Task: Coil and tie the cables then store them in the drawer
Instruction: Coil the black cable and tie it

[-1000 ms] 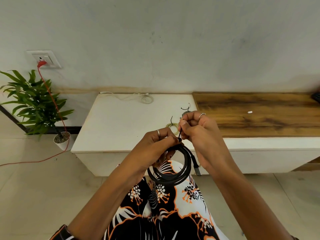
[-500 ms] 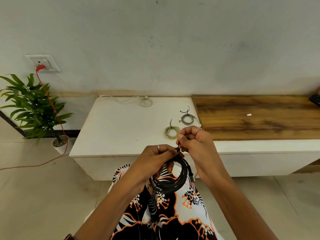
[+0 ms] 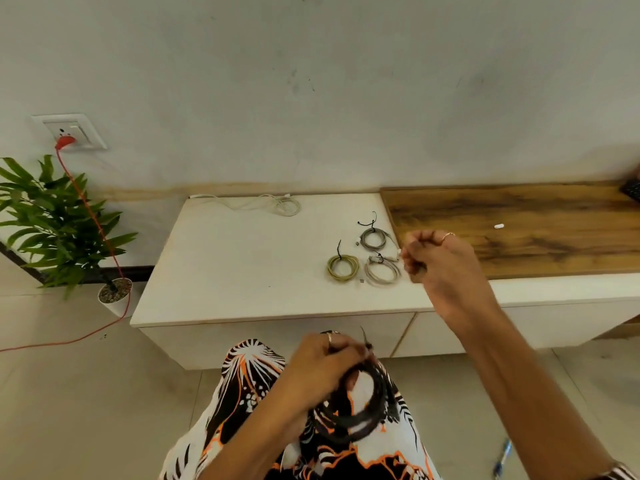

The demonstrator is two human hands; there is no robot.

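Moved: your right hand (image 3: 437, 261) lifted off the black coil (image 3: 360, 407), now above the counter (image 3: 242, 265).
Grip: left hand (image 3: 325, 365) grasps coil; right clenched, seemingly on nothing.

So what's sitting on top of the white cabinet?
On the white cabinet: three tied coils and a loose white cable. The right hand covers its right edge.

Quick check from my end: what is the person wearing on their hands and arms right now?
Both forearms are bare, no sleeves. The left hand has a ring on one finger, and the right hand also has a thin ring. A patterned band or cuff edge shows at the right wrist, at the frame's bottom corner.
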